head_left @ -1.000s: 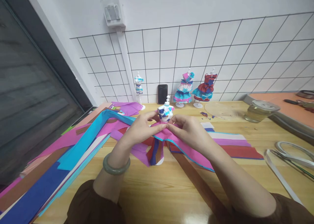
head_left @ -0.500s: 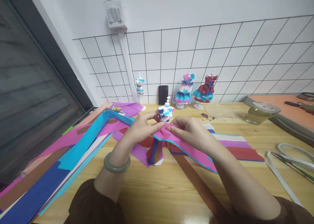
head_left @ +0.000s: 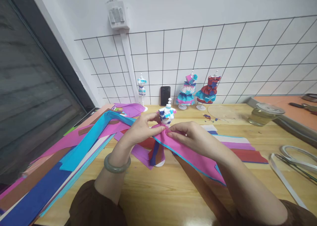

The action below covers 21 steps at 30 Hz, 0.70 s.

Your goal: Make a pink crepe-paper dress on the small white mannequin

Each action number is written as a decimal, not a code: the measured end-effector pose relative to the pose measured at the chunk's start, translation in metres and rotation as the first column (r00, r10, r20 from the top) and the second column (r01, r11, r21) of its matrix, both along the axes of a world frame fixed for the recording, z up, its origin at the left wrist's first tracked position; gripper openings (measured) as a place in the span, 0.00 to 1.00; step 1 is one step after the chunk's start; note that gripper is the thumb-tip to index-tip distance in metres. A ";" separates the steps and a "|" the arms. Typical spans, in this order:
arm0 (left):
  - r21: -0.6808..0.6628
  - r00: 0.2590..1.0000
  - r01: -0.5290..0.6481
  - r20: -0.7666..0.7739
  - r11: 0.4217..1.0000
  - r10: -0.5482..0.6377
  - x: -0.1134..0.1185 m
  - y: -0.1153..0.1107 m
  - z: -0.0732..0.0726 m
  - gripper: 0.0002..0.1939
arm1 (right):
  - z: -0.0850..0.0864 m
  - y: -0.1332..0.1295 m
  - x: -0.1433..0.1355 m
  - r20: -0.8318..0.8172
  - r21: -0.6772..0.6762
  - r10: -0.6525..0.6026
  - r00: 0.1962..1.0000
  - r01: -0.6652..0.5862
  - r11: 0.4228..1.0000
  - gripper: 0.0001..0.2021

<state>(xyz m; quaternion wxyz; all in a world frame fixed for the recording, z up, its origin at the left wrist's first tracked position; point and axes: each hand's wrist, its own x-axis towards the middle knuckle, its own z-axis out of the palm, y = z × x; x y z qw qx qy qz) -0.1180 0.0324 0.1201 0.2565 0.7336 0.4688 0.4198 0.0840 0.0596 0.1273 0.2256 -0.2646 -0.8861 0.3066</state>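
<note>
A small white dress form (head_left: 167, 113), dabbed with blue, turquoise and pink, stands upright between my hands. Around its waist lies a long pink fabric strip (head_left: 190, 153) with a turquoise edge, which trails off to the lower right. My left hand (head_left: 146, 127) pinches the strip at the front of the waist, its fingers reaching round the form's left side. Close beside it, my right hand (head_left: 188, 133) pinches a gathered fold of the same strip between thumb and fingers. Below, brown, blue and red fabric (head_left: 157, 152) hangs over the form's white base.
Fabric strips in several colours (head_left: 81, 143) cover the table's left side; more strips (head_left: 242, 148) lie at right. Behind stand a phone (head_left: 165, 95) and small dress forms (head_left: 186, 90). Scissors (head_left: 297, 165), white tape (head_left: 282, 179) and a clear container (head_left: 266, 113) are at far right.
The pink strip is gathered tighter at the waist, with a fold now raised between my fingertips. Its trailing part has swung slightly downward. My hands stay nearly in place.
</note>
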 end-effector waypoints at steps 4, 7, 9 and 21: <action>-0.012 1.000 0.016 0.003 1.000 -0.016 0.000 0.000 0.000 0.11 | -0.004 0.004 -0.001 -0.035 -0.030 -0.048 0.998 0.047 0.998 0.12; -0.018 1.000 0.017 -0.001 1.000 -0.017 0.000 -0.001 0.002 0.11 | -0.007 0.007 -0.002 -0.040 -0.034 -0.118 0.992 0.116 0.993 0.13; -0.019 1.000 0.020 -0.010 1.000 -0.020 0.000 -0.002 0.003 0.12 | -0.008 0.008 -0.003 -0.042 -0.038 -0.132 0.990 0.130 0.991 0.16; -0.030 0.998 0.066 -0.003 0.997 -0.067 -0.001 -0.002 0.003 0.14 | -0.008 0.009 -0.006 -0.057 -0.022 -0.191 0.980 0.190 0.982 0.17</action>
